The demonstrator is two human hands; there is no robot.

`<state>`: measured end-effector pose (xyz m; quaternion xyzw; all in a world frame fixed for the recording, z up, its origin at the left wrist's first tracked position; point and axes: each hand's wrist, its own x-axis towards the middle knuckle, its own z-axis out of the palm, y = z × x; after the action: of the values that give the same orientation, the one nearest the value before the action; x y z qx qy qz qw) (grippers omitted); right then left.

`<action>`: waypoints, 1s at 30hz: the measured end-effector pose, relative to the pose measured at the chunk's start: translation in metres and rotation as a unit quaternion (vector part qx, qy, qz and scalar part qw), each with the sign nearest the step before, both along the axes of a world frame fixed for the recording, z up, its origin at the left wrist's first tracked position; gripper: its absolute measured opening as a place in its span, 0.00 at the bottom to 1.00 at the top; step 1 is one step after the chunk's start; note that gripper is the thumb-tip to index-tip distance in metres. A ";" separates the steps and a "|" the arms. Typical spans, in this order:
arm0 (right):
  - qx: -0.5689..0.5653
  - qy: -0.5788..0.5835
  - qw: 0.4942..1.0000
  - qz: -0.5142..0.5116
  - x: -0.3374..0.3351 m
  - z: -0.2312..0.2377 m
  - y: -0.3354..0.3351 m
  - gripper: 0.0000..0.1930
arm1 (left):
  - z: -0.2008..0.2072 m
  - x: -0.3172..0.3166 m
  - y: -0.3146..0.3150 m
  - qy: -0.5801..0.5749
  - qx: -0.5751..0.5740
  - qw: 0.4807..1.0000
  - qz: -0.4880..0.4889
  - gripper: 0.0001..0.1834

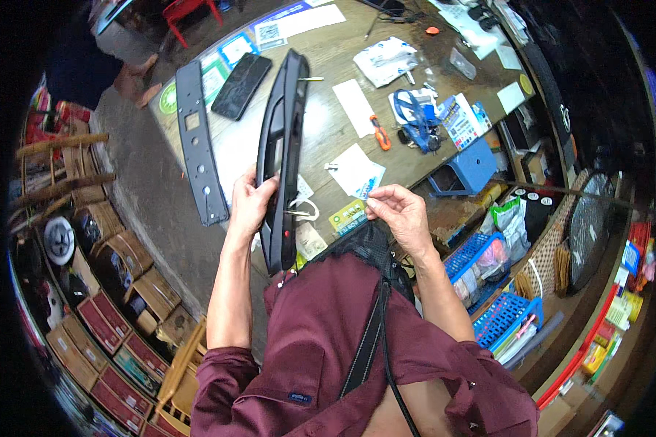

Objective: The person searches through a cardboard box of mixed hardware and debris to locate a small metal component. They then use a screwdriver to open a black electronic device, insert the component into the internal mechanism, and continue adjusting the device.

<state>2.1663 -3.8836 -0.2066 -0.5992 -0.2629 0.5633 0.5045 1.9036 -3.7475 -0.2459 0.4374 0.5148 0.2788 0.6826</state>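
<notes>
In my left hand (251, 201) is a long black door-lock handle panel (293, 116), held upright with the fingers wrapped round its lower half. A thin brass-coloured rod sticks out near its top, and a white loop shows by its lower part. My right hand (401, 215) pinches a small blue and white packet (369, 189) at the table's near edge. Left of the panel lies a long dark backplate (199, 153) with several holes. Between the two rests a black phone (242, 86). A white sheet (351, 167) lies by my right fingertips.
On the wooden table (328, 109) are an orange-handled screwdriver (380, 133), a white plastic bag (386, 61) and blue straps (415, 120). A blue stool (465, 169) stands at the right, with blue baskets (504, 318) nearer. Cardboard boxes (76, 346) line the left side.
</notes>
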 end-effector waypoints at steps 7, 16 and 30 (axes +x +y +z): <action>-0.009 -0.053 0.997 -0.055 0.035 -0.005 -0.015 0.07 | -0.034 0.003 0.002 0.100 0.053 0.993 0.040 0.27; -0.018 -0.045 0.999 -0.002 0.072 -0.001 0.004 0.07 | -0.023 0.019 0.006 0.233 0.144 0.961 0.044 0.35; 0.011 -0.013 0.999 0.032 0.074 -0.003 0.021 0.06 | -0.021 0.025 0.008 0.212 0.093 0.971 0.056 0.30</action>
<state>2.2399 -3.8630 -0.2096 -0.5918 -0.2947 0.5686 0.4896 1.9288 -3.7399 -0.2669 0.5189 0.6433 0.2637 0.4973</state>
